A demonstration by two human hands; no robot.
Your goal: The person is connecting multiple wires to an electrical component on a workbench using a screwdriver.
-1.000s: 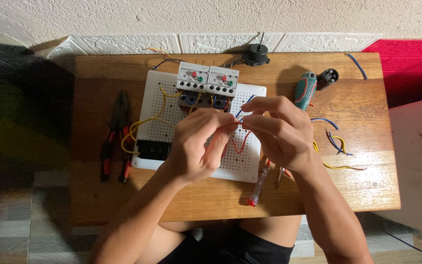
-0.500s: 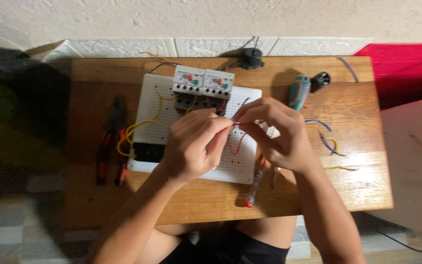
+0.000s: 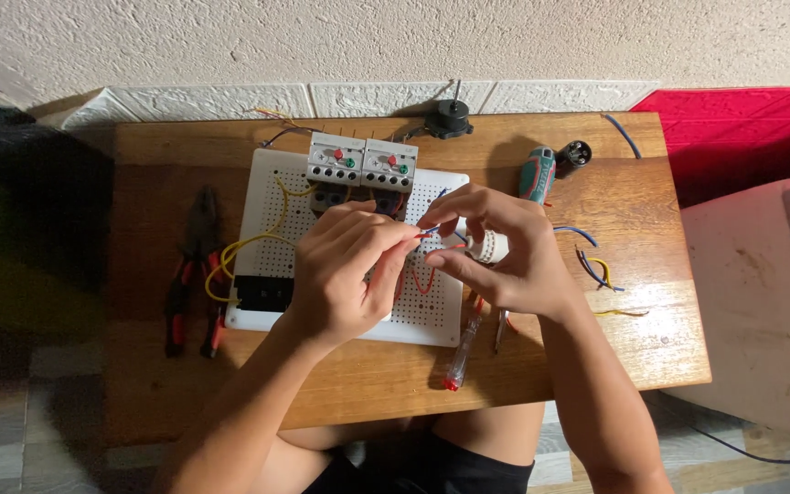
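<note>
Both my hands meet over a white perforated board on a small wooden table. My left hand pinches thin red and blue wires between thumb and fingers. My right hand grips a small white cylinder, its fingertips touching the same wires. Two grey relay modules with red and green buttons sit at the board's far edge. A yellow wire loops off the board's left side beside a black block.
Red-handled pliers lie left of the board. A teal screwdriver, a black cylinder and loose wires lie at right. A clear tester screwdriver lies near the front edge. A white box stands to the right.
My hands have shifted slightly toward the board's right half and drawn a little apart. The white cylinder now shows in my right hand.
</note>
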